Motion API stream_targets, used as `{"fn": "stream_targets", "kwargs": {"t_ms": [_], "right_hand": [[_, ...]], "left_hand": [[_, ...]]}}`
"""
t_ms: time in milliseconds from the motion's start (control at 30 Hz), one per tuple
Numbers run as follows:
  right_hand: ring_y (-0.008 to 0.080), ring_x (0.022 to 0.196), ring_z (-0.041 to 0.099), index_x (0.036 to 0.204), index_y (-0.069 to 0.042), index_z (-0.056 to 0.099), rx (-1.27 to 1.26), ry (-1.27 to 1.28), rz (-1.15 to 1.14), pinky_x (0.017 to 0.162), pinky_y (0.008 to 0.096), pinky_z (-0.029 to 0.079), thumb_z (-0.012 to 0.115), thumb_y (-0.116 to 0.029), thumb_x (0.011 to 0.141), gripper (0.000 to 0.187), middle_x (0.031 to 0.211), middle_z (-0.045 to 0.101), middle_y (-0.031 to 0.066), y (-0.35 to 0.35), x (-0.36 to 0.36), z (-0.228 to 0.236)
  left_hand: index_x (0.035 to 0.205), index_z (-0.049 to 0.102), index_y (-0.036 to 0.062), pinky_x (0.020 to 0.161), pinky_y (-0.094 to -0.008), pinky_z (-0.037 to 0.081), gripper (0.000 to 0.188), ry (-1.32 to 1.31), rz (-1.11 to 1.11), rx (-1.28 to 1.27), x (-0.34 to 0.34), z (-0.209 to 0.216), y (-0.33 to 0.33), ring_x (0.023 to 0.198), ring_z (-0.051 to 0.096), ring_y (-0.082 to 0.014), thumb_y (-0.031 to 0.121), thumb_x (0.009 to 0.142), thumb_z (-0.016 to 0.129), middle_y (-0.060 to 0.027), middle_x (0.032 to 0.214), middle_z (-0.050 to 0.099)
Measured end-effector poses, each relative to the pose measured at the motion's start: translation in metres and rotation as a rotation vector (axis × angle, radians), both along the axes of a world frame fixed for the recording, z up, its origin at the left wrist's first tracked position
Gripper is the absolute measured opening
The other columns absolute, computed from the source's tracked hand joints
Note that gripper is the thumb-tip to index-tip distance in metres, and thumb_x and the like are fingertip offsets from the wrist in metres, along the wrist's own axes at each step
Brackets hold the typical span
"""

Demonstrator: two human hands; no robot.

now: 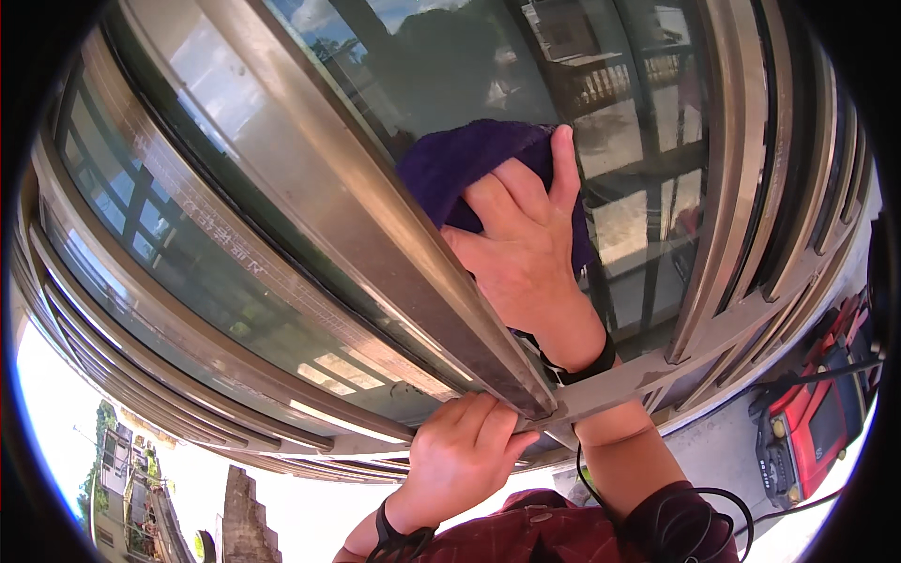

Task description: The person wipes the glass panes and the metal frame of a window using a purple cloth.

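Observation:
Reaching between upright metal bars, my right hand (526,249) presses a folded purple cloth (474,150) flat to a window pane (441,80). Its middle fingers are partly tucked under the cloth's fold, while one finger stretches up along the edge. The right forearm passes behind the lower rail (624,385) of the window grille. A wide, shiny upright bar (324,178) runs just left of the cloth. Lower down, my left hand (462,455) has its fingers curled over the grille's bottom rail, near the foot of that bar; the fingertips are hidden behind the metal.
More grille bars (737,178) and panes curve away on both sides. A black cable (737,497) loops by my right sleeve. Far below stand a red vehicle (817,418) at right, and a broken wall (247,516) and a building (114,460) at left.

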State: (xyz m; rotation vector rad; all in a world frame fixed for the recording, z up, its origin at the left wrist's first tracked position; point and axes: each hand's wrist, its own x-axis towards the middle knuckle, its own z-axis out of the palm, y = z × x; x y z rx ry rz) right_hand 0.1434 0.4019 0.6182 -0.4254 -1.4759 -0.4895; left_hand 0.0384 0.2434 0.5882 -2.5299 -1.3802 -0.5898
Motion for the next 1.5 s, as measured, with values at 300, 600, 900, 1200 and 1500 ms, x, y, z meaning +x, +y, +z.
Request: {"fn": "stream_targets", "kwargs": {"t_ms": [300,600,900,1200,1500], "right_hand": [[0.0079,0.113,0.046,0.084,-0.029,0.065,-0.167,-0.210,-0.019,0.108,0.0621,0.019,0.060,-0.020,0.069,0.018,0.105,0.053,-0.0111,-0.005,-0.015,-0.079],[0.0080,0.103,0.054,0.086,-0.026,0.063,-0.326,-0.525,0.016,0.112,0.0513,0.022,0.059,-0.021,0.075,0.013,0.104,0.058,-0.0084,-0.020,0.019,-0.262],[0.0196,0.115,0.047,0.092,-0.022,0.065,-0.587,-0.568,-0.084,0.106,0.0432,0.032,0.056,-0.021,0.075,0.019,0.116,0.054,-0.0010,-0.046,0.049,-0.344],[0.0252,0.116,0.045,0.097,-0.018,0.066,-0.856,-0.427,-0.144,0.099,0.0393,0.039,0.057,-0.015,0.073,0.026,0.112,0.053,0.0049,-0.063,0.047,-0.369],[0.0351,0.116,0.044,0.112,-0.011,0.058,-1.046,-0.100,-0.416,0.107,0.0477,0.032,0.059,-0.003,0.069,0.044,0.118,0.052,0.0128,-0.053,0.049,-0.409]], "left_hand": [[0.087,0.059,0.0024,0.055,-0.0362,0.045,0.027,-0.040,-0.036,0.049,-0.005,-0.003,0.010,0.063,0.056,-0.0278,0.015,0.069,0.075,-0.0094,0.076,0.059],[0.089,0.058,0.0006,0.052,-0.0371,0.042,0.028,-0.024,-0.023,0.063,-0.002,-0.009,0.002,0.060,0.053,-0.0287,0.015,0.072,0.074,-0.0105,0.071,0.054],[0.098,0.056,-0.0004,0.055,-0.0403,0.042,0.032,-0.056,-0.047,0.056,0.001,-0.014,0.007,0.065,0.054,-0.0322,0.015,0.075,0.072,-0.0126,0.076,0.055],[0.106,0.054,-0.0013,0.062,-0.0440,0.043,0.036,-0.045,-0.006,0.059,-0.002,-0.014,0.002,0.072,0.055,-0.0364,0.013,0.076,0.069,-0.0166,0.085,0.056],[0.108,0.054,-0.0025,0.065,-0.0456,0.043,0.038,-0.049,0.025,0.013,-0.007,-0.017,-0.001,0.076,0.055,-0.0401,0.014,0.076,0.068,-0.0197,0.090,0.057]]}}
